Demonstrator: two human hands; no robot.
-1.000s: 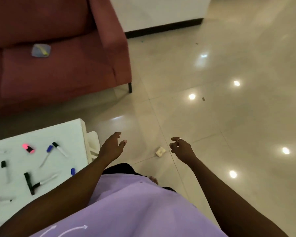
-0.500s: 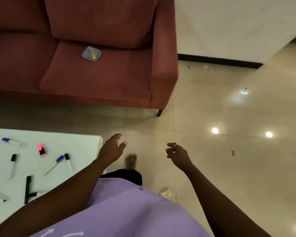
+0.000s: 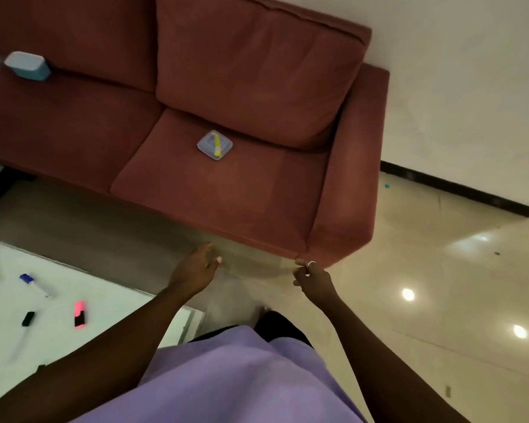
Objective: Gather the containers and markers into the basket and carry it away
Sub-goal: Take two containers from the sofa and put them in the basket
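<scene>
A small clear container (image 3: pixel 215 145) with a yellow strap lies on the right seat cushion of the red sofa (image 3: pixel 257 190). A blue container with a white lid (image 3: pixel 27 65) sits on the sofa's far left. Several markers lie on the white table (image 3: pixel 110 303) at lower left, among them a pink highlighter (image 3: pixel 79 314) and a blue-capped marker (image 3: pixel 32 283). My left hand (image 3: pixel 196 270) hangs relaxed in front of the sofa, holding nothing. My right hand (image 3: pixel 313 277) is loosely curled and empty, near the sofa's front corner. No basket is in view.
Glossy tiled floor (image 3: pixel 440 285) stretches to the right of the sofa, with ceiling lights reflected in it. A white wall with a dark skirting (image 3: pixel 458 190) runs behind. The table's corner (image 3: pixel 196 315) is close to my left side.
The view has swung left and up towards the sofa, which now fills the top of the frame. Both hands stay empty in front of me and are closer to the sofa.
</scene>
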